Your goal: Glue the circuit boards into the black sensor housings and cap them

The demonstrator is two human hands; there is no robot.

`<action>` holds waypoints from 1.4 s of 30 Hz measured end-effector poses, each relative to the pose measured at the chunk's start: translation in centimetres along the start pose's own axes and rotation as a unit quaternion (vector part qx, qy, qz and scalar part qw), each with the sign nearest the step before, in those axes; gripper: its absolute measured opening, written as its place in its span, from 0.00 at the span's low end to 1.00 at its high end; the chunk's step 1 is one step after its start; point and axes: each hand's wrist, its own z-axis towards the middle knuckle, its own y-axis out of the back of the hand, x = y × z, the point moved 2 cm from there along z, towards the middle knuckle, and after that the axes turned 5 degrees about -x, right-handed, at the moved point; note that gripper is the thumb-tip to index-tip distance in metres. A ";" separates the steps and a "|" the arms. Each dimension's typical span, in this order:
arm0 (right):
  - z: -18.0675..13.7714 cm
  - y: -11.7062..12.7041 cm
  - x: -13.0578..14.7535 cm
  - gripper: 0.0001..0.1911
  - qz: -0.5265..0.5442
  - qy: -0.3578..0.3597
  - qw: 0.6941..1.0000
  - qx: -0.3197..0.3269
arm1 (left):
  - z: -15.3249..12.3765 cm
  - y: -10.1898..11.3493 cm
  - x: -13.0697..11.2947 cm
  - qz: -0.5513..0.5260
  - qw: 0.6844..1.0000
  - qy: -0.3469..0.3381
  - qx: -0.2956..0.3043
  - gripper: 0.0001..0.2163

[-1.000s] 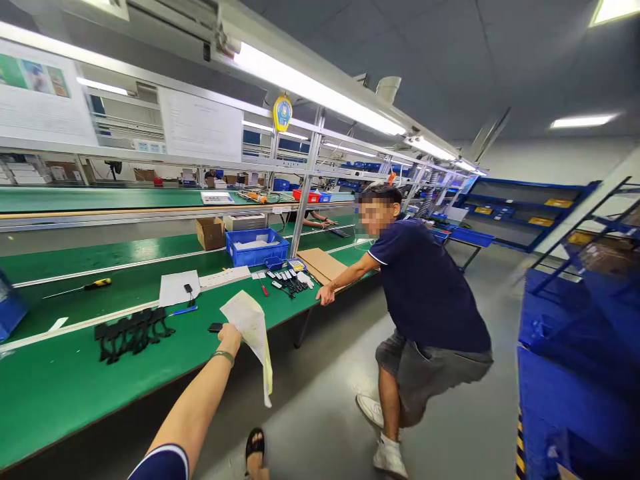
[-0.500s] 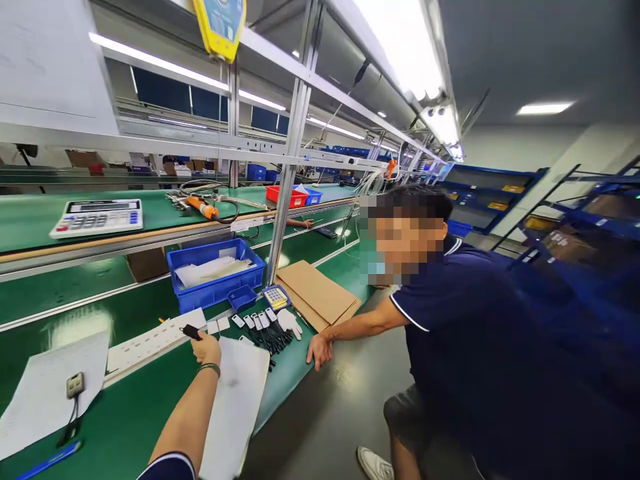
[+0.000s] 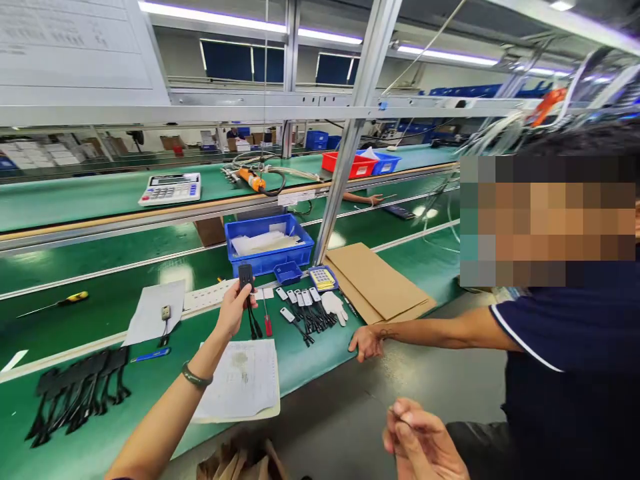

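Observation:
My left hand [image 3: 234, 310] grips a flat black module [image 3: 245, 275] with short black cables hanging below it, held up over the bench. My right hand [image 3: 423, 440] is at the lower right, over the floor, with thumb and fingers pinched. A thin dark thing seems to show between them, too small to name. Right of my left hand lie a red-handled screwdriver [image 3: 268, 323] and several white-labelled black cable pieces [image 3: 307, 307]. Under my left forearm are printed papers [image 3: 240, 383]. A row of black modules with cables [image 3: 83, 387] lies at the lower left.
A co-worker [image 3: 565, 347] stands at the right, one hand [image 3: 367, 342] on the bench edge. Behind are a blue bin [image 3: 270, 257], a small blue tray [image 3: 287, 272], cardboard sheets [image 3: 380, 283] and a metal post [image 3: 345, 160]. A blue cutter [image 3: 151, 355] lies left; a white glove [image 3: 334, 305] lies nearby.
My view has swung left and down. The black module is now held upright with its cables showing. My right hand has come into view, and the co-worker appears closer.

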 end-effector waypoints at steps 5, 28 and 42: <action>0.2 -3.6 0.5 0.14 0.013 -0.036 0.999 0.005 | -8.2 1.1 -0.1 -0.038 0.990 0.103 0.086 0.18; 0.2 -6.2 2.9 0.16 -0.045 -0.130 0.980 0.141 | -22.1 -5.6 2.0 -0.152 0.897 0.274 0.312 0.25; -0.9 -6.2 3.3 0.10 -0.123 -0.095 0.980 0.121 | -23.0 -5.0 1.5 -0.177 0.887 0.287 0.315 0.23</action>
